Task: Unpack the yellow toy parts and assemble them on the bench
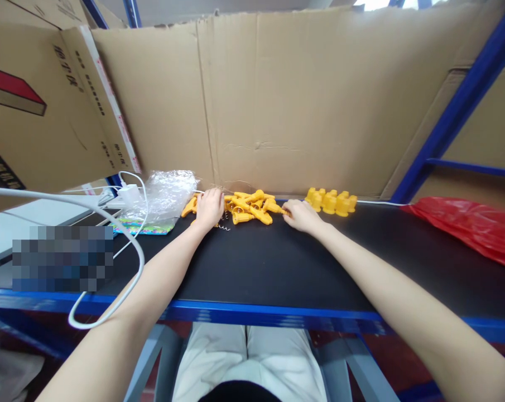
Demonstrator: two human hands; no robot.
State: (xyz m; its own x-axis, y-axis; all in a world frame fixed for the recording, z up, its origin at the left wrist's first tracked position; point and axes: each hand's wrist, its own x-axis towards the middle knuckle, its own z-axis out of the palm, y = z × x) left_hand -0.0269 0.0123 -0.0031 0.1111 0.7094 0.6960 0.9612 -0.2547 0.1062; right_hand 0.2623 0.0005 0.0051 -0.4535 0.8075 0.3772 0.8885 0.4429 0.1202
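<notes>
A heap of orange-yellow plastic parts [252,206] lies at the back of the black table top [269,268], against a cardboard wall. My left hand [209,207] rests palm down on the left side of the heap, beside a small metal spring [224,225]. My right hand [301,215] reaches in from the right, and its fingertips pinch the end of one orange part [276,208]. A row of lighter yellow plastic pieces [331,201] stands just right of my right hand.
A clear plastic bag [165,195] on a colourful sheet lies left of the heap, with a white charger [129,195] and its cable [110,223] looping over the table's blue front edge [252,314]. A red plastic bag [470,229] lies at the right. Cardboard boxes stand at the left.
</notes>
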